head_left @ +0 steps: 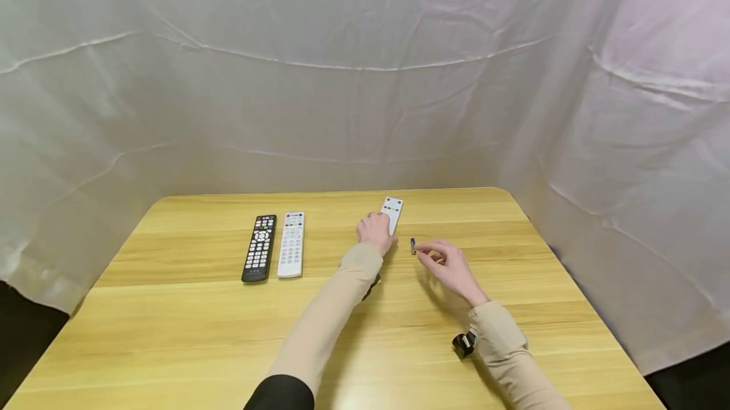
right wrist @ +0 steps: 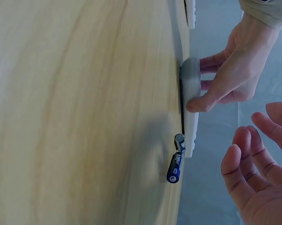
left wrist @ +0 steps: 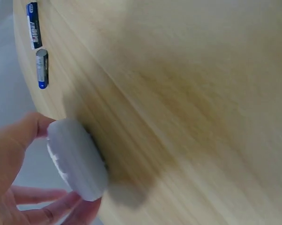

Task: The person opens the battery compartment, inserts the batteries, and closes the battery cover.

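Observation:
My left hand (head_left: 374, 231) grips a white remote control (head_left: 392, 208) at the far middle of the table, thumb on one side edge and fingers on the other. In the left wrist view the near end of this remote (left wrist: 77, 159) shows between thumb and fingers, and its shadow falls on the wood. Just right of it lie two blue-and-silver batteries (head_left: 413, 246), nearly in line; one battery (left wrist: 33, 26) is farther from the remote than the other battery (left wrist: 42, 69). Beside them my right hand (head_left: 449, 265) hovers with loosely bent fingers (right wrist: 231, 161), nothing between them.
On the left of the wooden table (head_left: 188, 334) a black remote (head_left: 259, 248) and a second white remote (head_left: 291, 244) lie side by side, buttons up. A pale cloth (head_left: 342, 112) hangs behind the table's back edge and along its sides.

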